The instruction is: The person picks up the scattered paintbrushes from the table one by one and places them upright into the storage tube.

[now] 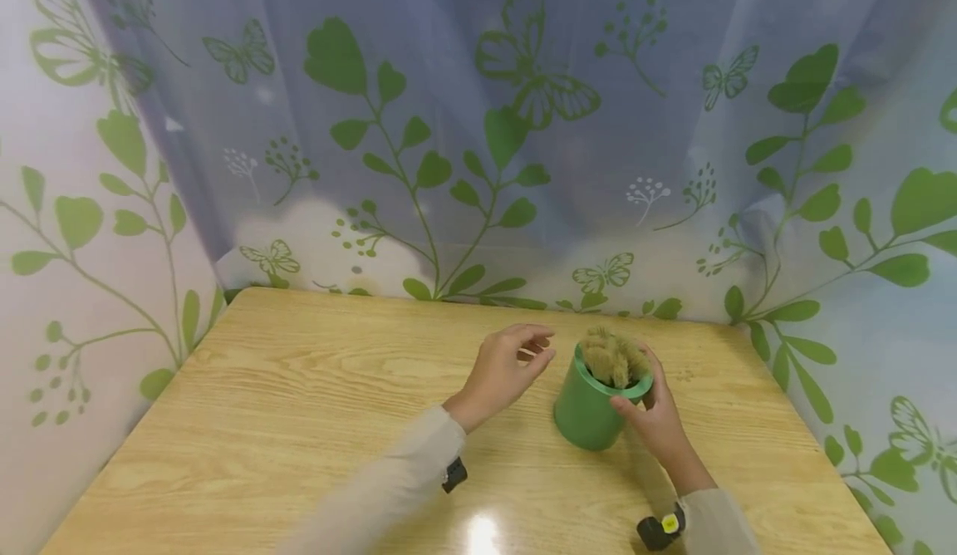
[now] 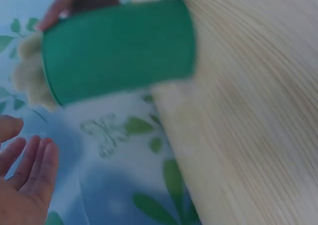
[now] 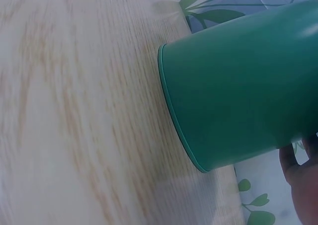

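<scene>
A green cylindrical pot (image 1: 586, 414) is on the right part of the wooden table, filled at its mouth with beige fuzzy tufts (image 1: 609, 357). My right hand (image 1: 664, 426) grips the pot by its upper right side, thumb near the rim and fingers round the far side. In the right wrist view, fingertips (image 3: 288, 160) show against the pot's wall (image 3: 238, 91). My left hand (image 1: 503, 372) hovers to the left of the pot, apart from it, fingers loosely bent and holding nothing. The left wrist view also has this hand (image 2: 30, 180) beside the tufts (image 2: 32, 76).
The wooden table (image 1: 299, 422) spreads out under both arms. Behind it and at both sides hang curtains (image 1: 449, 231) printed with green leaves and butterflies. A dark wrist device (image 1: 658, 530) sits on the right wrist, another (image 1: 453, 475) on the left.
</scene>
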{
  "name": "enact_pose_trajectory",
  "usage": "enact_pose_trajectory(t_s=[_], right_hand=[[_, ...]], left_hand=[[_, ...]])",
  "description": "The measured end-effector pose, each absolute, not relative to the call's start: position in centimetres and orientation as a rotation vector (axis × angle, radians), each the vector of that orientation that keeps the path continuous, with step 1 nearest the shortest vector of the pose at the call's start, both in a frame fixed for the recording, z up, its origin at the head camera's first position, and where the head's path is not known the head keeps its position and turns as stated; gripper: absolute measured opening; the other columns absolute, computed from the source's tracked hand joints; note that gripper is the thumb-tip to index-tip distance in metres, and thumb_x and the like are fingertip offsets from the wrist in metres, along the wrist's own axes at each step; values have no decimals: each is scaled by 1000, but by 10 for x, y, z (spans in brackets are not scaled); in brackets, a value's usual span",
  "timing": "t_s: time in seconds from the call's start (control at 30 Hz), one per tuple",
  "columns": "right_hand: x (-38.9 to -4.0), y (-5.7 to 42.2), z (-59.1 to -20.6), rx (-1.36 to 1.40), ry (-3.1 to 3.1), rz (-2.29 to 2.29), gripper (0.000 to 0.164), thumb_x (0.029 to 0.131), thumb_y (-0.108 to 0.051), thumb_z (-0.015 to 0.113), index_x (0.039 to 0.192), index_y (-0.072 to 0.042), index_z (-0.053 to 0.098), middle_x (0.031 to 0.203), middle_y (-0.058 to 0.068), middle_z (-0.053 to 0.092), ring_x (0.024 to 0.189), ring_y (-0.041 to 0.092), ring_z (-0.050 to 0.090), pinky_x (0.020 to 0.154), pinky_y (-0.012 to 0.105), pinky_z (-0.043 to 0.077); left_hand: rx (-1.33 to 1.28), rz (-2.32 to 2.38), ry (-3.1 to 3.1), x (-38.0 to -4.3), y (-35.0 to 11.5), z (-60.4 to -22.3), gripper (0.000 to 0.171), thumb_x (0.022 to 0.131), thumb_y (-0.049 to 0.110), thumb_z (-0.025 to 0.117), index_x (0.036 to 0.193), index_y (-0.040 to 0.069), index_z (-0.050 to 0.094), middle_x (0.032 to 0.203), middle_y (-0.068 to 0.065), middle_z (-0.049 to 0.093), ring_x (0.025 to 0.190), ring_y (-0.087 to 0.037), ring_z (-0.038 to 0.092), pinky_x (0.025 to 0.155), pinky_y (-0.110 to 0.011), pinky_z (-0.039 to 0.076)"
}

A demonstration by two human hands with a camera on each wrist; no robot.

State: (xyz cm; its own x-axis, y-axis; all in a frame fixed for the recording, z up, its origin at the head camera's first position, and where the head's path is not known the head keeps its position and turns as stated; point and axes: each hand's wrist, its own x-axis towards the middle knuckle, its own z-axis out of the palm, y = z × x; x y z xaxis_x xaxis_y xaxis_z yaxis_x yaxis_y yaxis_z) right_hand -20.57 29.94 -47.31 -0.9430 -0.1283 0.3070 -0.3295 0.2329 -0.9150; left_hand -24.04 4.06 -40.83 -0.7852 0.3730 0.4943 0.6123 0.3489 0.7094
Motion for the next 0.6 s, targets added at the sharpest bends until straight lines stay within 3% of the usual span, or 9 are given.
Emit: enact_pose_trajectory(t_s=[0.17,0.33,0.43,0.5,0.6], right_hand=[[-209,301,-472,459,-2341,1780,82,93,-8,60,154,-23,8,155,14,19,136,5,27,109,66,14],[-208,308,-468,489,-2429,1726,84,95,-21,61,155,-19,2,156,20,14,141,40,20,104,73,14],[-205,317,-465,532,-2489,1636,82,97,-27,58,155,-18,0,157,23,9,138,52,16,101,77,14],[-202,325,-461,578,-2494,1548,75,100,-22,53,155,-18,3,157,22,10,138,51,16,100,74,17],[-199,340,-454,593,-2493,1369,67,101,-10,47,155,-20,9,158,12,16,144,30,17,111,55,23]], left_hand=[[-854,-1230,-2520,-250,1,-419,29,94,19,64,121,9,64,116,-7,65,99,-21,64,78,-29,56],[-822,-1081,-2583,-256,-37,-425,29,93,19,65,119,5,65,124,-13,61,109,-29,61,85,-38,55],[-829,-967,-2642,-259,-59,-427,36,93,21,65,124,3,62,131,-17,56,118,-33,56,95,-45,50],[-850,-884,-2683,-261,-75,-428,43,93,24,65,129,2,58,136,-19,52,124,-36,51,102,-50,43],[-862,-769,-2748,-263,-100,-426,52,93,31,63,137,4,51,143,-22,44,131,-43,41,105,-59,35]])
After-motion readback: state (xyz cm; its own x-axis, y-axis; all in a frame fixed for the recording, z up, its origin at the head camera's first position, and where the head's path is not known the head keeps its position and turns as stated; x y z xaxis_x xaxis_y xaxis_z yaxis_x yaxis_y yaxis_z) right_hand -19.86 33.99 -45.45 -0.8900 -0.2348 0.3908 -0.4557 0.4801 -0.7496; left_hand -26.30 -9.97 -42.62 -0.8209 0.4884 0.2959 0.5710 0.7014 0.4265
